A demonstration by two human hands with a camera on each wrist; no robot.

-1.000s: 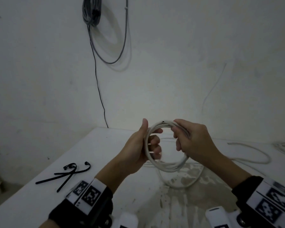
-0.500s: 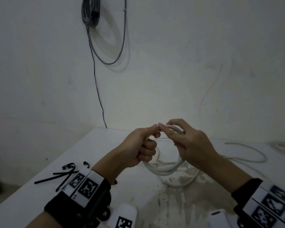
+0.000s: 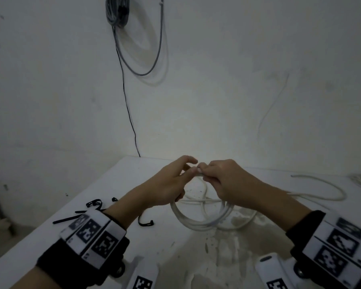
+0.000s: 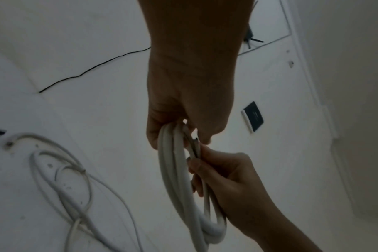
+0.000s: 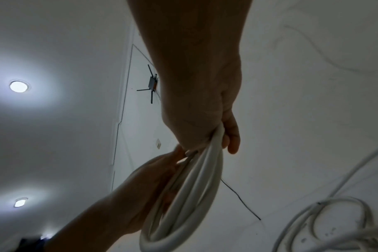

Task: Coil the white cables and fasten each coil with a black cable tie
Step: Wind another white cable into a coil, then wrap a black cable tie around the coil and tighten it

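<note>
Both hands are raised above the white desk [image 3: 104,197] and hold one white cable coil [image 3: 198,221] between them. The left hand [image 3: 165,186] grasps the coil at about its 10 o'clock side; the lower fingers are curled around the strands, while thumb and index finger meet at the top. The right hand [image 3: 227,182] grasps the coil at about its 2 o'clock side, fingers curled over the strands, and its fingertips touch those of the left hand at 12 o'clock of the coil. In the left wrist view, the loose end of the cable, with a small dark tip, lies between the fingertips of both hands. The lower part of the coil hangs free below the hands, just above the desk.

Several black cable ties [image 3: 92,207] lie on the desk at about 9 o'clock from the coil, partly hidden by the left forearm. More loose white cable [image 3: 321,197] lies on the desk at 3 o'clock from the hands. A grey cable bundle [image 3: 116,11] hangs on the wall at 11 o'clock.
</note>
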